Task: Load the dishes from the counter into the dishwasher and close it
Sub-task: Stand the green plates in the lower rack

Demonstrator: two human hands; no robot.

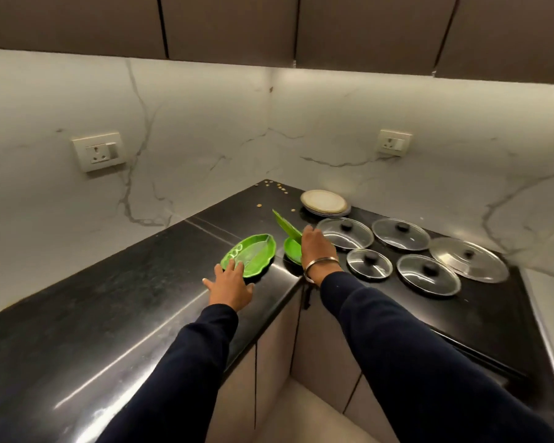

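Head view looked down on a black corner worktop (125, 314) under a marbled white wall. The left hand (229, 284) lay flat with fingers spread and straight, its fingertips touching the near rim of a green leaf-shaped dish (250, 255) that sat on the worktop. At about three o'clock from that dish, the right hand (317, 247), a metal bangle (314, 270) on its wrist, had its fingers curled on a second green dish (287, 225), which was tilted up on edge over another green dish (292, 251) lying flat beneath it. At one o'clock from the right hand, a stack of pale plates (325, 203) stood near the back corner. To the right, at three o'clock, four glass lids (400, 233) with black knobs and one steel lid (469, 259) lay flat, close together but apart. Small crumbs (259, 205) dotted the worktop near the corner. Two wall sockets (98, 151) were set in the wall. Dark sleeves (413, 346) covered both arms.
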